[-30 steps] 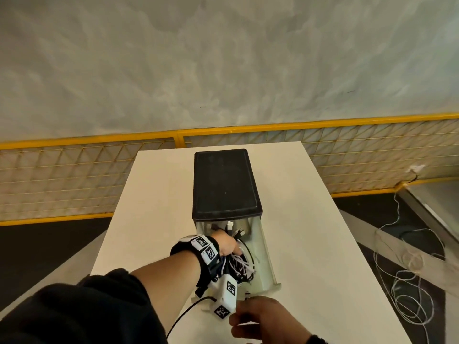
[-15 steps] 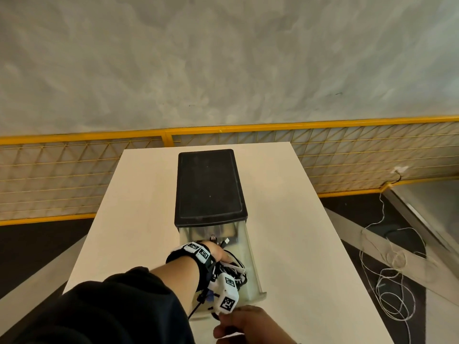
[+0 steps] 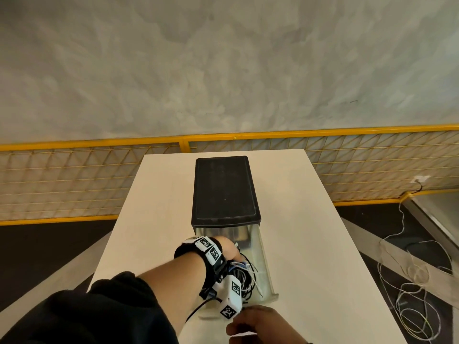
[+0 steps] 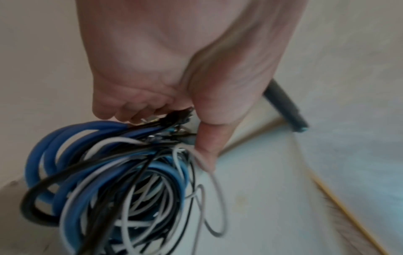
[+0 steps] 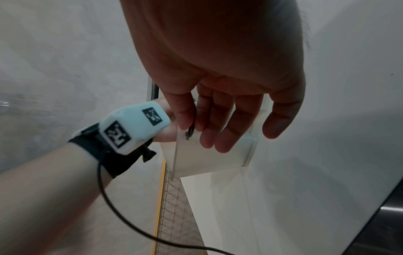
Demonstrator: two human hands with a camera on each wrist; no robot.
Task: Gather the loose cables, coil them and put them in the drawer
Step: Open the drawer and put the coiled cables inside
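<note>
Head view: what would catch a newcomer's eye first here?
The left hand lowering a tangled bundle of blue, black and white cables into the open clear drawer of the black-topped box on the white table. Next, the right hand at the drawer's front edge.

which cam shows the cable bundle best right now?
Left wrist. The cable bundle fills the frame: blue, white and black loops, with the left hand gripping it at the top. Head view shows only part of it in the drawer, behind the wrist camera. Right wrist shows just one dark strand by the right hand at the drawer front.
</note>
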